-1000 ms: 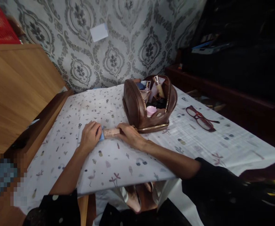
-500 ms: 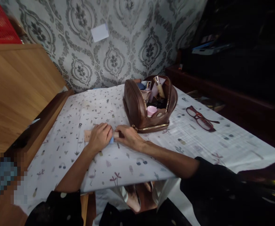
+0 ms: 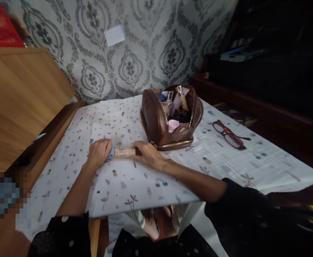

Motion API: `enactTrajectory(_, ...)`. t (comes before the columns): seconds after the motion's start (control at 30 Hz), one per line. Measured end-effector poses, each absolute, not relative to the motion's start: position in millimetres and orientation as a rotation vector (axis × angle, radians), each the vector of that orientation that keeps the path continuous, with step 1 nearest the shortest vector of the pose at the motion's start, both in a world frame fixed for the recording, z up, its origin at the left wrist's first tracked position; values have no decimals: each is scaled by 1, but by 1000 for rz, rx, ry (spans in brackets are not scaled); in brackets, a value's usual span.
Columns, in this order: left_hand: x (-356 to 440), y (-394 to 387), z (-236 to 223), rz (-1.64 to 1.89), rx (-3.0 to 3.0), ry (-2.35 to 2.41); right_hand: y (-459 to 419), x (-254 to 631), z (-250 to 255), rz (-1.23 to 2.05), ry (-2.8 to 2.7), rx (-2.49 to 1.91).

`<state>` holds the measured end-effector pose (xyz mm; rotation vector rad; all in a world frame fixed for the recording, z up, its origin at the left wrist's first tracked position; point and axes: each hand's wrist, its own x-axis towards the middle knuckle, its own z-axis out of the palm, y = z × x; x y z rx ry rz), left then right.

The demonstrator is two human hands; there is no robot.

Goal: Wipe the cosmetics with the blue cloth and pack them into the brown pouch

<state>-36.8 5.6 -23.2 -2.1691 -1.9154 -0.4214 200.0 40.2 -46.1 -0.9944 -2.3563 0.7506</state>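
Observation:
A beige cosmetic tube (image 3: 122, 153) with small print lies sideways just above the patterned tabletop. My right hand (image 3: 149, 155) is closed on its right end. At its left end, my left hand (image 3: 99, 152) is closed around a small blue cloth (image 3: 110, 152) that touches the tube; most of the cloth is hidden under the fingers. Behind my right hand stands a brown leather toiletry bag (image 3: 156, 121), unzipped. In its mouth I see a pink round pot (image 3: 173, 125), a gold-capped bottle (image 3: 182, 98) and other cosmetics.
A white printed cloth (image 3: 145, 189) covers the table. Red-framed glasses (image 3: 230, 137) rest on it to the right. A wooden panel (image 3: 25, 96) rises on the left, with a red crate (image 3: 1, 26) above. Patterned wallpaper (image 3: 131, 67) backs the table.
My left hand has slid left along the tube with the blue cloth, uncovering the tube's printed middle. My right hand keeps its hold in nearly the same place.

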Motion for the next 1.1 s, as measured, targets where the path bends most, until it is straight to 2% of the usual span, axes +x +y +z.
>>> enactTrajectory(0.3, -42, 6, -28, -545, -2105, -1961, 41, 201, -44, 677, -2469, -988)
enactTrajectory(0.5, -44, 5, -28, -640, -1955, -1811, 39, 202, -40, 719, -2443, -961)
enactTrajectory(0.83, 1, -5, -31, -409, -2023, -1355, 41, 199, -51, 667, -2367, -942)
enactTrajectory(1.1, 12, -5, -25, -172, -2373, -1391, 42, 197, -57, 649, -2343, -890)
